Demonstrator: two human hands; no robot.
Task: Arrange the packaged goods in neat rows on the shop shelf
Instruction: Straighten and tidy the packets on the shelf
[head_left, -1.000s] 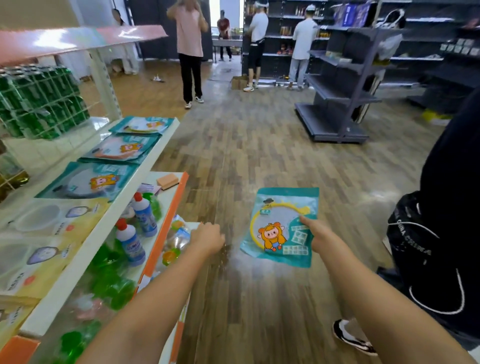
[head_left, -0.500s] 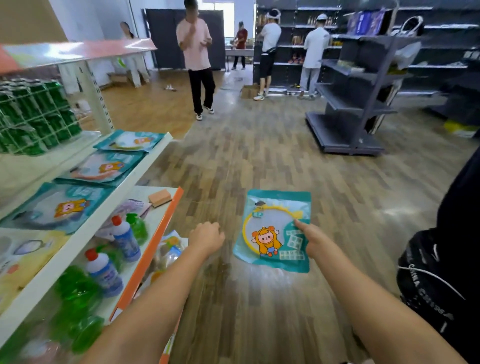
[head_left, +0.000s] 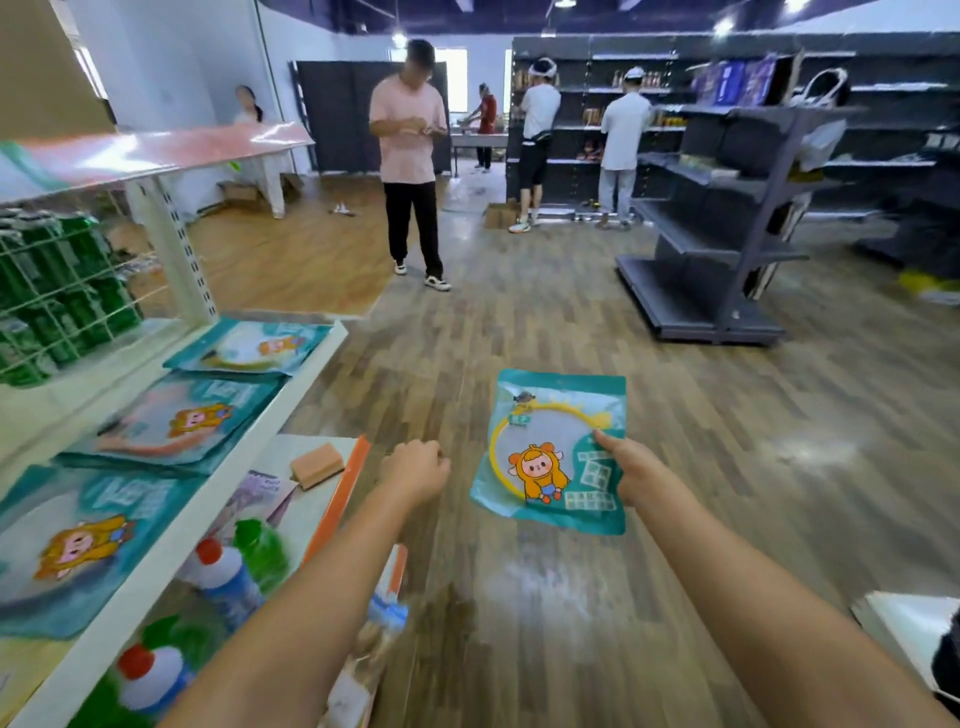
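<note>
Pinching the right edge of a flat, glossy teal packet (head_left: 550, 452) with a round yellow-ringed window and a cartoon figure, the right hand (head_left: 626, 475) holds it out over the wood-plank floor (head_left: 675, 415), well right of the white shelf (head_left: 218, 483). The left hand (head_left: 415, 470) is curled into a loose fist with nothing in it, between the packet and the shelf's front edge. On that shelf, matching teal packets (head_left: 182, 421) lie flat in a row along the lip; right of it the aisle runs open to a grey metal rack (head_left: 727, 218).

We note a person in a pink shirt (head_left: 408, 130) standing on the wood floor (head_left: 519, 322); a grey shelving unit (head_left: 727, 228) stands to the right; two people in white shirts (head_left: 576, 135) face dark wall shelves.
</note>
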